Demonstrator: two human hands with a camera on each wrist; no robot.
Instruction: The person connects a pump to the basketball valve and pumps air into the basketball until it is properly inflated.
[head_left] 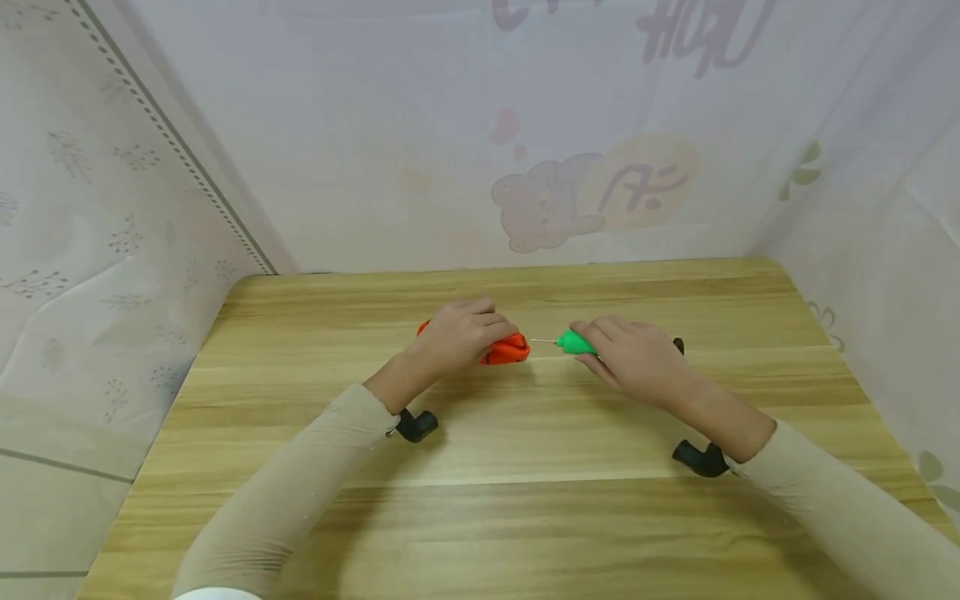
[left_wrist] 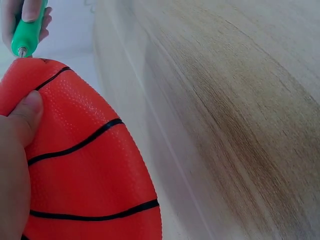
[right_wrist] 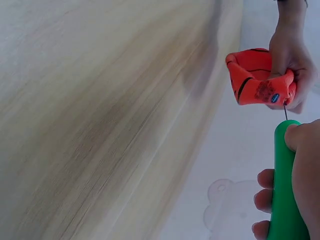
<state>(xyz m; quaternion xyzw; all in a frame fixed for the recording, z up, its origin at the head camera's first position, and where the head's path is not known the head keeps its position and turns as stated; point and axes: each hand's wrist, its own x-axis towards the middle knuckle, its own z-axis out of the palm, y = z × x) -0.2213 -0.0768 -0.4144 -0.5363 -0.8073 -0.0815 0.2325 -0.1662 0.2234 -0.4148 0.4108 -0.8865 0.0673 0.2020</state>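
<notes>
My left hand [head_left: 461, 335] grips a limp, deflated orange-red toy basketball [head_left: 507, 350] with black lines. In the left wrist view the thumb presses on the folded ball [left_wrist: 95, 145]. To the right, my right hand [head_left: 637, 360] holds a green ball pump [head_left: 576, 342], its fingers wrapped round the body. A thin metal needle [head_left: 543, 340] points from the pump at the near end of the ball. In the right wrist view the needle's tip meets the ball beside a small blue mark; how deep it sits cannot be seen.
Both hands are above a wood-grain table [head_left: 510, 533]. Pale printed cloth [head_left: 375, 125] hangs behind and at the sides. Black curved pieces [head_left: 417, 426] stick out by each wrist.
</notes>
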